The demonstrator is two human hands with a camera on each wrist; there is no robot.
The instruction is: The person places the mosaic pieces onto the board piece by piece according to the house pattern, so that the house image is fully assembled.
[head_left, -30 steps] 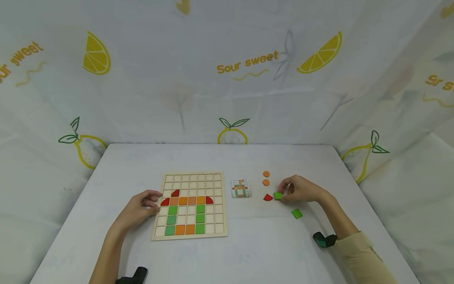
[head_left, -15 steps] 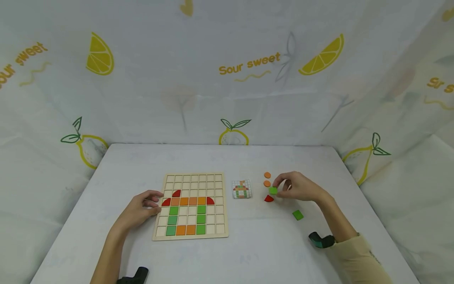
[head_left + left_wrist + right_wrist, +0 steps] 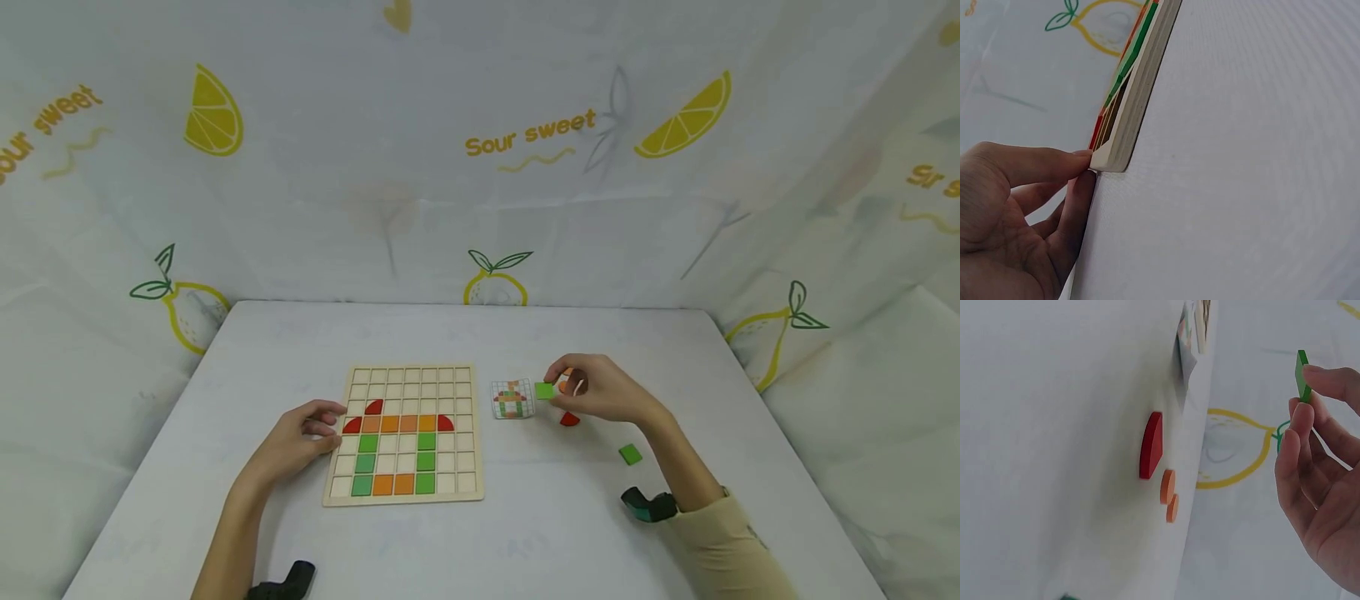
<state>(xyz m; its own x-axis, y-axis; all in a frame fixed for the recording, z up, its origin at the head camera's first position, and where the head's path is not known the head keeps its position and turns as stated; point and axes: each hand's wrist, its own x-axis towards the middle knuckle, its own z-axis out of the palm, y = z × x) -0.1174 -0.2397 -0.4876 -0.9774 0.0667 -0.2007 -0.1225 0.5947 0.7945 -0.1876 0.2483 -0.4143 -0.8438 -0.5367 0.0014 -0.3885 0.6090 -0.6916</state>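
Note:
My right hand point(image 3: 606, 392) pinches a green square tile point(image 3: 544, 391) between thumb and fingers, just right of the pattern card point(image 3: 512, 399). In the right wrist view the green tile point(image 3: 1302, 376) is held up off the table. My left hand point(image 3: 296, 442) rests its fingertips against the left edge of the wooden grid board point(image 3: 459, 490). In the left wrist view the thumb point(image 3: 1069, 164) touches the board's edge. Red, orange and green pieces sit in the board's cells, with a red quarter-round piece point(image 3: 374, 407) above the orange row point(image 3: 390, 423).
A red wedge-shaped piece point(image 3: 570, 419) and two orange discs point(image 3: 1167, 487) lie under and beside the right hand. Another green square tile point(image 3: 630, 454) lies nearer the front, left of the right forearm. A white printed cloth point(image 3: 337, 208) hangs behind the table.
The right hand has carried the green tile left and slightly away from the body, up beside the pattern card. The left hand stays at the board's edge.

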